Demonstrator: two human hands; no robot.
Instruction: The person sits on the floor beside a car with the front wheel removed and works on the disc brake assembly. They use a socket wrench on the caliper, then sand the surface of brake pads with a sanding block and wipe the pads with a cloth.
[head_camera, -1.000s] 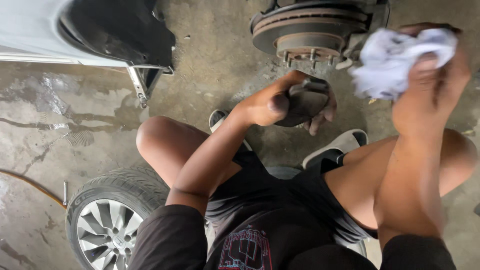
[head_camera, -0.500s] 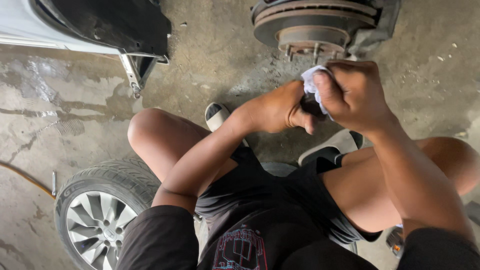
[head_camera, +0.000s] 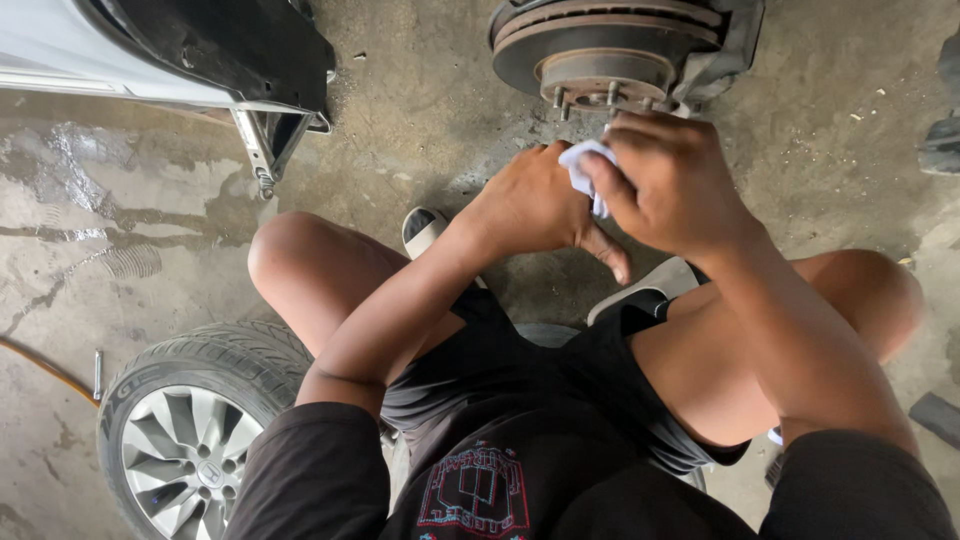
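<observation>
While both hands meet just below the wheel hub, a small crumpled white cloth (head_camera: 583, 165) sits between them, in front of the person's raised knees and above the concrete floor. The right hand (head_camera: 668, 185) is curled closed over the cloth, its fingers (head_camera: 625, 150) pressing the white fabric down so that only a folded corner and a thin strip show. The left hand (head_camera: 530, 205) lies directly against it, closed around something beneath the cloth; what that is cannot be told, since the fingers and the fabric hide it. The left thumb (head_camera: 608, 255) points down and to the right, below the cloth.

Just above the hands hangs a round grey metal brake disc (head_camera: 610, 40) with a rusty central hub and short wheel studs, close to the knuckles but not touching them. The person sits low, wearing black shorts (head_camera: 560, 400) and a black shirt with a red and white print, knees apart. A white and black slide sandal (head_camera: 425, 230) shows behind the left forearm, and another (head_camera: 640, 290) shows under the right wrist.

To the left, lying flat on the stained grey concrete floor (head_camera: 120, 200), is a black tyre on a silver spoked alloy wheel (head_camera: 185, 455), touching the person's left leg. At the upper left is the white body panel of a car (head_camera: 60, 45) with a black inner liner (head_camera: 230, 45)
</observation>
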